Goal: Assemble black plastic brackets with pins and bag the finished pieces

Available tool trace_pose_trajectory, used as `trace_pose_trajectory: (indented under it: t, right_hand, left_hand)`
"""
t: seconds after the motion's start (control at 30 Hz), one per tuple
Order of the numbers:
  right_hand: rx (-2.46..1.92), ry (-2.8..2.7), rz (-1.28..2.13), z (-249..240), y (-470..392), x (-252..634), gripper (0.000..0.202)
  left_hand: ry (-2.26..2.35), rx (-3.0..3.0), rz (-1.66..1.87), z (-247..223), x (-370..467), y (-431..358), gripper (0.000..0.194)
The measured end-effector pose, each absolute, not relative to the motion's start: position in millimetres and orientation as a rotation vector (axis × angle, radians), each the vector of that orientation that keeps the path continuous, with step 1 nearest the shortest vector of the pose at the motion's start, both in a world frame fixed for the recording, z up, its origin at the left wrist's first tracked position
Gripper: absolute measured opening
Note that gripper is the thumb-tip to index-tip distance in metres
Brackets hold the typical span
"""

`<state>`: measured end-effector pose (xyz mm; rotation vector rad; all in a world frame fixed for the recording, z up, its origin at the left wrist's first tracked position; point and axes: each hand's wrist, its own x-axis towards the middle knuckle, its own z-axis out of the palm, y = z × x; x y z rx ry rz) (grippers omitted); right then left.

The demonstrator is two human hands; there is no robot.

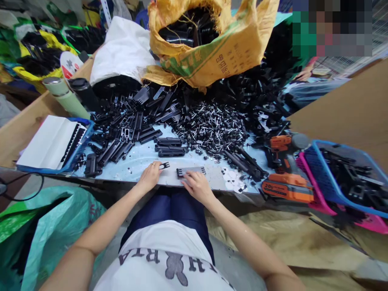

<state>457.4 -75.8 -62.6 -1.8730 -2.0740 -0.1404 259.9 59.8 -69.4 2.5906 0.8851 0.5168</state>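
Note:
My left hand (150,176) is closed, pinching a small black forked plastic part (164,165) over the front of the table. Just right of it, my right hand (197,184) has its fingers curled onto a flat dark plate with toothed ends (198,170), which lies on the grey strip at the table's edge. Behind both hands, long black plastic pieces (171,150) lie stacked in a short row. A heap of small black parts with silvery pins (215,127) spreads behind these. Small white discs (233,180) are scattered right of my right hand.
An orange cordless drill (286,188) lies at the right, beside a blue basket (317,151) of black parts. At the left are a blue tray (71,165), a green flask (68,101) and black pieces (121,133). A yellow sack (212,60) stands at the back.

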Motion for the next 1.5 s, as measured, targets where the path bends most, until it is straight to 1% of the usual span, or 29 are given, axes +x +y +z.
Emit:
trace_pose_trajectory:
  t: [0.1, 0.17, 0.23, 0.33, 0.4, 0.47, 0.63, 0.77, 0.87, 0.97, 1.07, 1.13, 1.2, 1.27, 1.3, 1.33, 1.4, 1.43, 1.47, 1.5]
  right_hand:
    - [-1.890, -2.148, -0.095, -57.6, -67.2, 467.4, 0.050]
    - [-1.882, -2.169, 0.050, -55.3, -55.2, 471.5, 0.050]
    - [-1.872, -1.979, 0.240, -54.0, -44.5, 468.4, 0.045]
    - [-1.731, -1.458, 0.641, -49.8, -35.4, 453.4, 0.051]
    - [-1.574, -1.214, 0.882, -44.5, -33.4, 445.0, 0.053]
    - [-1.461, -1.149, 0.960, -38.7, -33.3, 443.9, 0.053]
    - [-1.383, -1.419, 0.773, -26.7, -37.4, 454.9, 0.048]
    - [-1.322, -1.373, 0.618, -22.6, -40.6, 443.1, 0.046]
    - [-1.333, -1.371, 0.531, -26.7, -40.8, 431.4, 0.048]
    - [-1.436, -1.427, 0.487, -35.6, -38.0, 428.4, 0.050]
    - [-1.647, -1.594, 0.453, -38.9, -35.1, 445.1, 0.050]
    - [-1.868, -1.658, 0.350, -33.8, -36.8, 474.9, 0.048]
    - [-2.171, -1.544, 0.130, -23.9, -43.2, 520.3, 0.044]
    - [-2.583, -1.267, -0.114, -12.1, -53.3, 574.3, 0.045]
    - [-2.794, -1.128, -0.168, -6.4, -58.9, 601.1, 0.047]
    - [-2.979, -1.034, -0.128, -1.0, -64.5, 625.8, 0.047]
    - [-3.151, -1.028, 0.075, 8.6, -74.7, 663.3, 0.038]
    - [-3.170, -1.063, 0.162, 12.9, -78.8, 674.3, 0.033]
    - [-3.154, -1.123, 0.180, 16.7, -82.3, 679.6, 0.029]
    - [-3.112, -1.196, 0.106, 20.1, -85.0, 678.9, 0.028]
  left_hand:
    - [0.762, 2.450, 0.586, -61.6, 261.0, 57.6, 0.028]
    - [0.779, 2.328, 0.621, -55.1, 266.5, 52.9, 0.026]
    - [0.819, 2.179, 0.651, -48.1, 274.9, 46.1, 0.027]
    - [0.813, 1.964, 0.698, -37.6, 288.2, 36.7, 0.035]
    - [0.809, 1.904, 0.775, -30.9, 294.0, 33.2, 0.035]
    - [0.804, 1.946, 0.852, -24.9, 296.0, 31.7, 0.034]
    - [0.775, 2.093, 0.970, -16.9, 298.6, 23.3, 0.032]
    - [0.855, 1.968, 1.256, -13.7, 309.5, 14.0, 0.034]
    - [0.769, 1.994, 1.299, -14.3, 313.2, 17.5, 0.034]
    - [0.719, 2.043, 1.190, -25.4, 312.6, 23.2, 0.032]
    - [0.961, 1.994, 1.114, -44.2, 311.4, 22.2, 0.037]
    - [1.079, 2.096, 0.994, -53.6, 310.3, 21.8, 0.040]
    - [0.958, 2.387, 0.770, -56.3, 310.6, 26.0, 0.046]
    - [0.641, 2.684, 0.474, -53.4, 313.7, 34.8, 0.049]
    - [0.484, 2.781, 0.335, -50.9, 316.1, 40.0, 0.048]
    - [0.374, 2.844, 0.222, -48.4, 318.6, 45.0, 0.046]
    - [0.327, 2.916, 0.098, -44.8, 321.8, 52.8, 0.044]
    - [0.374, 2.934, 0.078, -44.1, 321.9, 55.1, 0.043]
    - [0.455, 2.941, 0.078, -44.1, 320.8, 56.5, 0.041]
    - [0.551, 2.939, 0.086, -44.6, 318.9, 56.9, 0.040]
